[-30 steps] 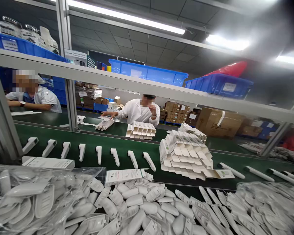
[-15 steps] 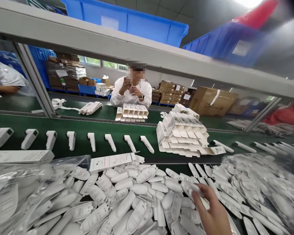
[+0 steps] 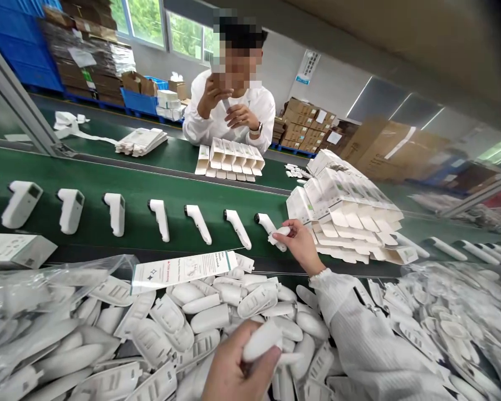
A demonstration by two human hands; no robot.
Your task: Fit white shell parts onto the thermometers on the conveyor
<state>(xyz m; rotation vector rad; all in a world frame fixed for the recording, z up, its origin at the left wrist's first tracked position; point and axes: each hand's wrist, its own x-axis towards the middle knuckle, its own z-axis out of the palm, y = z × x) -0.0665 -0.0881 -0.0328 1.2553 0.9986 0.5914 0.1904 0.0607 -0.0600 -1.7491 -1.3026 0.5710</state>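
My right hand [image 3: 299, 243] reaches onto the green belt [image 3: 150, 189] and pinches a small white plastic cover [image 3: 282, 230] against the handle of a white handheld device [image 3: 265, 223]. Near the bottom centre, my left hand [image 3: 237, 365] holds another white cover [image 3: 262, 341] above a heap of loose white covers [image 3: 211, 318]. Several similar devices, such as the one at the left [image 3: 70, 210], lie in a spaced row along the belt. A long printed box [image 3: 183, 271] rests at the heap's back edge.
Open white cartons [image 3: 346, 206] are stacked right of my right hand. Across the belt, a person in white [image 3: 229, 111] holds something near the face. Clear plastic bags [image 3: 58, 284] lie at the left. A metal post [image 3: 20, 100] stands back left.
My right hand has moved from the heap up to the device on the belt. My left hand has come into view with a white cover. The camera view has tilted down.
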